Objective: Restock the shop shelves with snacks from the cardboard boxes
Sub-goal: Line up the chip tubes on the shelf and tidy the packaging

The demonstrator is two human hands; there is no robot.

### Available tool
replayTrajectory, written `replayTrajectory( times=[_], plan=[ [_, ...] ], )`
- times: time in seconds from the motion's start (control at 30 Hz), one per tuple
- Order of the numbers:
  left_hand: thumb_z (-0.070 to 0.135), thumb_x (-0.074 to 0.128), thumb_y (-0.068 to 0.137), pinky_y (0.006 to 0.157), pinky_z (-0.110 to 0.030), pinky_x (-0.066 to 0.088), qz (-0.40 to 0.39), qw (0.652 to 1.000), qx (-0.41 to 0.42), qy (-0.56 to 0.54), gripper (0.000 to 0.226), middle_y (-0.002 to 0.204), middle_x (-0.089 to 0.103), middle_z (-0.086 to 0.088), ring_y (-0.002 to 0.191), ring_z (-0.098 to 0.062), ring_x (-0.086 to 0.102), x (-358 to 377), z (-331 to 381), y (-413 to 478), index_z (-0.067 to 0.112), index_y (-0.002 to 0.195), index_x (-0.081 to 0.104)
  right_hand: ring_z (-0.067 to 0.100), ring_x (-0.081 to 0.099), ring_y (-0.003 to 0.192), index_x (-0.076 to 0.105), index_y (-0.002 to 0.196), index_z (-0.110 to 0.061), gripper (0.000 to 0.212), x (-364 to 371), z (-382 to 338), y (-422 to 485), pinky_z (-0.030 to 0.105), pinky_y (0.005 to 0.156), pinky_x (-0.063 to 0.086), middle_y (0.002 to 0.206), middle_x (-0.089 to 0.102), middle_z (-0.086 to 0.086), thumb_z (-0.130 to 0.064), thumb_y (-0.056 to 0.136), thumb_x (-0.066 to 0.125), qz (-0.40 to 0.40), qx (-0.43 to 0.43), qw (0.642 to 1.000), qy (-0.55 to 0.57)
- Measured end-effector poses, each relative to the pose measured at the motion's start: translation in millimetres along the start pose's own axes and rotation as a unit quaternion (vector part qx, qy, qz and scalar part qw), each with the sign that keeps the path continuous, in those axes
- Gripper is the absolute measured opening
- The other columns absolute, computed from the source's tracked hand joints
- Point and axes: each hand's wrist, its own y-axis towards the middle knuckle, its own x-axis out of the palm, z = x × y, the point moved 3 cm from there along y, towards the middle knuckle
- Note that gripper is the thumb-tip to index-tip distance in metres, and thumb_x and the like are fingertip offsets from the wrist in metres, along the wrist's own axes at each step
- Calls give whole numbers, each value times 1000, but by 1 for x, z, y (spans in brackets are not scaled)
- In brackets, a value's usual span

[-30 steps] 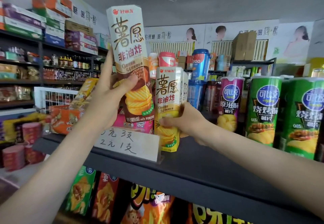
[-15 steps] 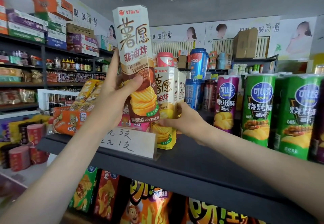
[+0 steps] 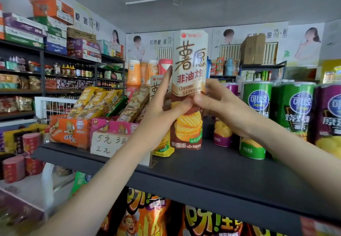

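Note:
A tall white and brown crisp box [image 3: 189, 66] stands upright on the dark shelf [image 3: 212, 169], held between both hands. My left hand [image 3: 162, 112] grips its left side, thumb across the front and index finger straight up the edge. My right hand [image 3: 219, 104] pinches its right side at mid height. A second box of the same kind with a yellow base [image 3: 162, 147] stands just behind and to the left, mostly hidden by my left hand.
Green and purple crisp cans [image 3: 256, 117] stand to the right on the same shelf. To the left sit orange and pink display cartons [image 3: 73, 130] of snack bars and a handwritten price card [image 3: 107, 141]. Large crisp bags [image 3: 147, 215] fill the shelf below.
The raised box came down and to the right onto the shelf, in front of the other box. My right hand left the yellow-based box and took hold of the brown one.

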Motion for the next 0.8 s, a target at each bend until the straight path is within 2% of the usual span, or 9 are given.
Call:
replayTrajectory(
  times=[0.1,0.23,0.3,0.4,0.47,0.5,0.63,0.7,0.8],
  plan=[
    [52,73,71,107,-47,41,-27,999,-20,20,82,141,47,22,133,-7,44,12,-8,2,66,136,26,16,69,98,51,126,-11,64,-7,3,-5,25,70,57,123,62,13,-28,68,72,7,29,1000,-3],
    [63,61,80,106,-39,42,-74,981,-40,173,77,150,36,19,133,-4,41,10,-8,0,57,144,18,21,68,101,52,125,-11,56,-17,23,-11,26,72,57,123,62,13,-21,73,73,1,86,996,34],
    [55,55,87,99,-28,46,-32,967,-21,253,66,147,37,14,125,-4,46,2,0,-1,48,146,26,18,68,101,52,123,-15,50,-19,40,-11,25,72,56,119,63,8,-13,79,74,22,119,993,5],
    [43,58,90,109,-40,38,79,930,31,357,57,142,35,7,131,-14,40,-18,11,1,42,143,35,20,67,101,50,124,-13,50,-25,74,-1,38,78,57,114,66,4,-10,81,75,57,160,985,-19],
    [41,60,90,112,-41,30,113,899,20,423,64,145,27,4,137,-19,28,-29,11,5,44,145,28,25,66,103,51,120,-13,46,-29,92,10,53,92,51,114,67,6,-9,81,75,91,177,980,0],
    [41,60,89,110,-42,30,115,885,4,451,70,147,22,4,139,-21,23,-32,10,8,47,147,22,26,66,104,50,119,-13,46,-29,97,15,53,93,50,115,67,6,-8,80,75,108,181,978,6],
    [47,62,86,108,-51,35,78,866,-69,489,89,151,12,-2,140,-33,20,-37,-3,19,55,146,-3,22,65,103,44,125,-12,53,-27,113,34,29,67,51,118,64,6,-6,81,74,152,181,972,-3],
    [50,63,84,106,-53,37,60,868,-97,483,97,147,20,-9,135,-36,29,-37,-13,22,55,144,-12,19,65,98,44,124,-10,50,-25,120,42,23,58,48,116,64,6,-5,83,72,168,182,969,-8],
    [54,62,84,98,-46,43,35,862,-110,494,104,141,35,-17,121,-37,47,-34,-26,22,51,142,-23,16,62,94,44,123,-12,47,-26,127,52,23,58,45,116,62,5,-5,85,70,182,184,965,-28]
  ],
)
